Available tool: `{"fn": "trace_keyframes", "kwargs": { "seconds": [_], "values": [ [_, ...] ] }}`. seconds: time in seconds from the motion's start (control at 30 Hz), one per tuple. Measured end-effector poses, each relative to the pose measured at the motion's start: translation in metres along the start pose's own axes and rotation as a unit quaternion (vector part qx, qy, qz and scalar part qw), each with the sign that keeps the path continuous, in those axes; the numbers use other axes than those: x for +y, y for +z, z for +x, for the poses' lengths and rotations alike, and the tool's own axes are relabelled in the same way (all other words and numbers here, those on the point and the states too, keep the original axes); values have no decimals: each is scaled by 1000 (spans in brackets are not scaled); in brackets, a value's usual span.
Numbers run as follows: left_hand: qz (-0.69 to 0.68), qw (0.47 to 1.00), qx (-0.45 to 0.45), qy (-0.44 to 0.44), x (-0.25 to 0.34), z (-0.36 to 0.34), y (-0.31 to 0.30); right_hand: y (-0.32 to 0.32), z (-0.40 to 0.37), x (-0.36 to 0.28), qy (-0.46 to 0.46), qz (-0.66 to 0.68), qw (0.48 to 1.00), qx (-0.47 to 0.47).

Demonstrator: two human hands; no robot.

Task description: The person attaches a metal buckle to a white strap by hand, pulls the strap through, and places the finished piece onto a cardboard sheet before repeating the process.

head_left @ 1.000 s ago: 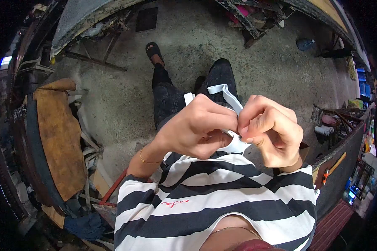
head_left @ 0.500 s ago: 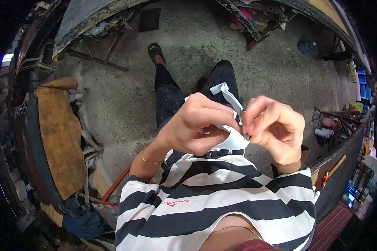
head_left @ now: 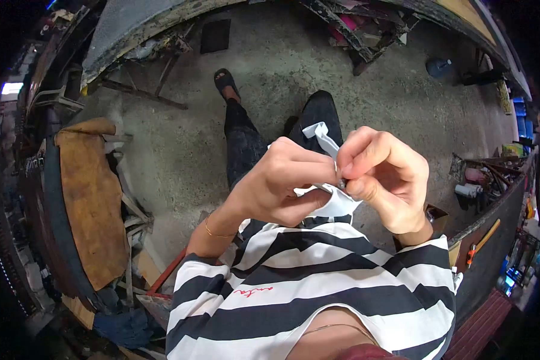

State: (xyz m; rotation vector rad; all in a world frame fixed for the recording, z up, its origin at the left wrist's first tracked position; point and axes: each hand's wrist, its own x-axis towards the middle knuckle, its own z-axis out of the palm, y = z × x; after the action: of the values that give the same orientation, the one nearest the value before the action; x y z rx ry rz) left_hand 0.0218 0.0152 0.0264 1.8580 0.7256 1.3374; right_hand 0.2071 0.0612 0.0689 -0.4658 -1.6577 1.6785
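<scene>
White strap (head_left: pixel 336 205) is clamped in the left hand (head_left: pixel 291 177), thumb pressed to the curled fingers, so pretty much closed up, with the free end poking out past the knuckles. Compared with half a second ago, the right hand (head_left: pixel 390 177) has come in: it was a little off to the side then, and now its fingertips are right up by the strap. Thumb and index are pinched on a tiny grey bit (head_left: pixel 342 182), maybe metal but too small to make out; the rest are loosely curled. Can't tell if they've got the strap too.

Going out from the strap: thin bracelet (head_left: pixel 208 230) to its left, striped shirt (head_left: pixel 306 276) on its near side, dark trousers (head_left: pixel 244 150) beyond it. Well left of the strap there's a brown sheet (head_left: pixel 92 204), well right an orange tool (head_left: pixel 470 255), and far off past it to the right a blue jug (head_left: pixel 439 68) on the floor (head_left: pixel 276 66).
</scene>
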Motion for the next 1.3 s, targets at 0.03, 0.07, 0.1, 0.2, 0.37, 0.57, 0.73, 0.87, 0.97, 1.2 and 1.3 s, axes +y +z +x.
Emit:
{"fn": "trace_keyframes", "kwargs": {
  "seconds": [0.03,0.07,0.1,0.2,0.37,0.57,0.73,0.87,0.97,1.2,1.3],
  "values": [
    [-13,1000,8,-6,1,1,-1,1,0,0,8,17,1000,8],
    [-14,1000,7,-6,0,1,-1,-1,2,1,8,17,1000,9],
    [-10,1000,3,-9,0,1,-1,-6,5,3,-45,-44,998,-25],
    [-17,1000,-11,-15,-1,-1,-1,-11,4,1,-113,-142,980,-76],
    [-107,994,2,12,-8,-1,7,-12,5,-7,-188,-206,954,-107],
    [-114,993,-24,-6,-14,-7,2,-32,-4,-2,-126,-130,972,-148],
    [-112,993,-27,-30,-7,-8,0,-24,-2,-1,-100,-81,985,-115],
    [-107,994,-32,-12,-8,-5,-3,-17,2,-3,-102,-157,973,-138],
    [-95,995,-32,-15,-8,-8,-2,-10,-1,2,-120,-176,969,-128],
    [12,1000,-16,-20,-2,-8,0,-1,0,5,-110,-186,974,-73],
    [104,994,40,-12,1,-8,2,3,-5,8,11,-22,1000,-8]
  ]
}}
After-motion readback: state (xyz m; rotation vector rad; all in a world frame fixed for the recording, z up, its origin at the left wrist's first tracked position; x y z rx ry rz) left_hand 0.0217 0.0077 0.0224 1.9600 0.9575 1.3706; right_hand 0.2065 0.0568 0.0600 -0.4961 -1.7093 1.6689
